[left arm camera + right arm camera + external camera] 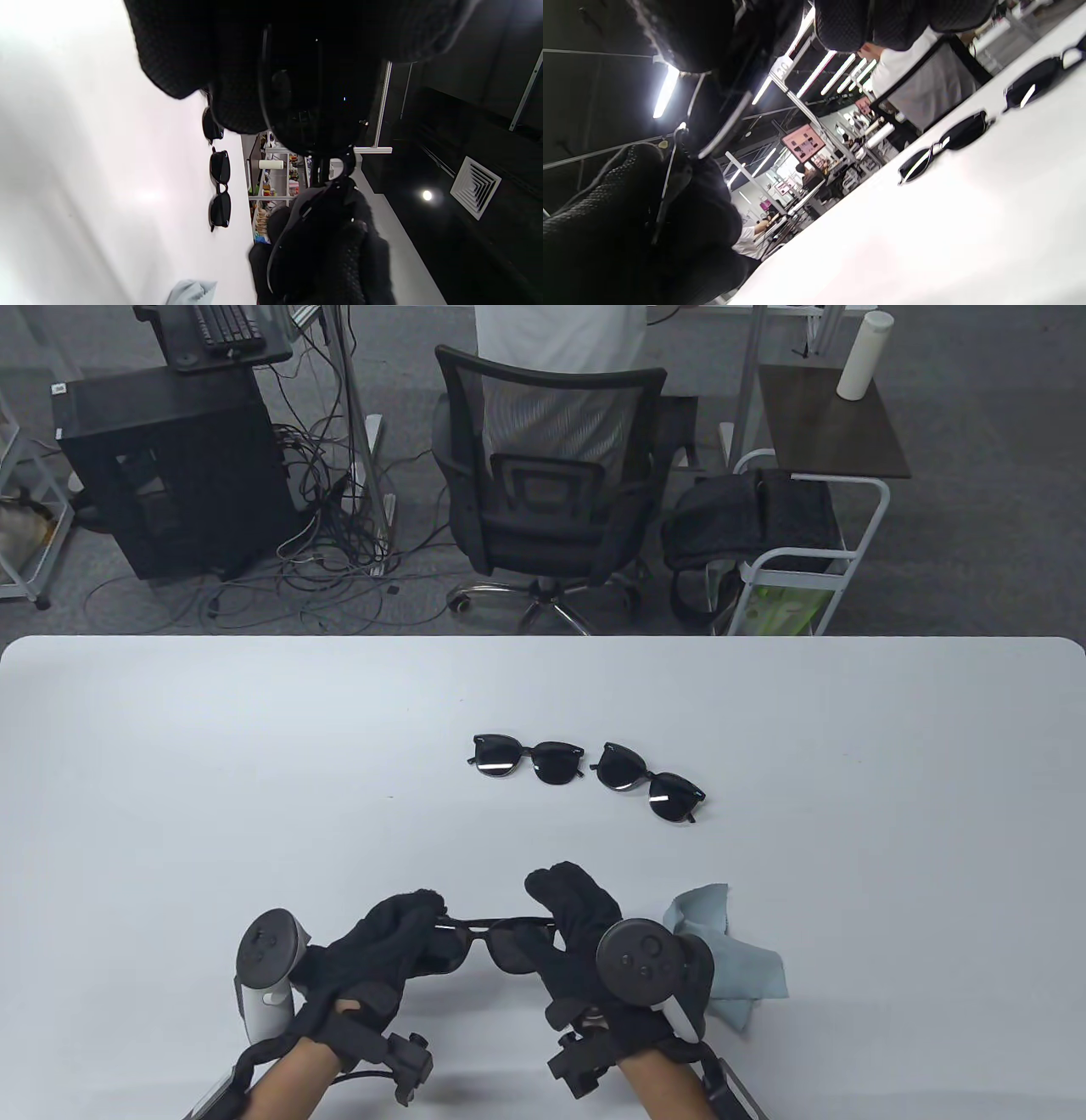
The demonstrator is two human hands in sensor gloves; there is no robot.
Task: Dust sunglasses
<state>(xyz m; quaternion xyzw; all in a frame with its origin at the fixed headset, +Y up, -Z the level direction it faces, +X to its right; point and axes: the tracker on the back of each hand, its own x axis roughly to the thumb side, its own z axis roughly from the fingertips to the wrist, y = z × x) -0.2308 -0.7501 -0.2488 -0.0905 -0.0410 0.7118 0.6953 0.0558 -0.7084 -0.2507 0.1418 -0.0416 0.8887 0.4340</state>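
Black knit gloves cover the left hand (399, 946) and right hand (573, 933); grey-white trackers, black wrist straps, bare forearms.

Beyond the white table (254, 746) we saw a black mesh office chair (550, 466); left of the chair stood a black computer tower (170, 475), right a white bottle (859, 354).

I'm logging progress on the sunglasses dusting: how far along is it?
Nothing shows as finished. In hand: the left hand and right hand both hold one pair of sunglasses above the table. The blue cloth lies beside the right hand, not in use. Two more pairs wait farther back; whether they're dusted can't be told.
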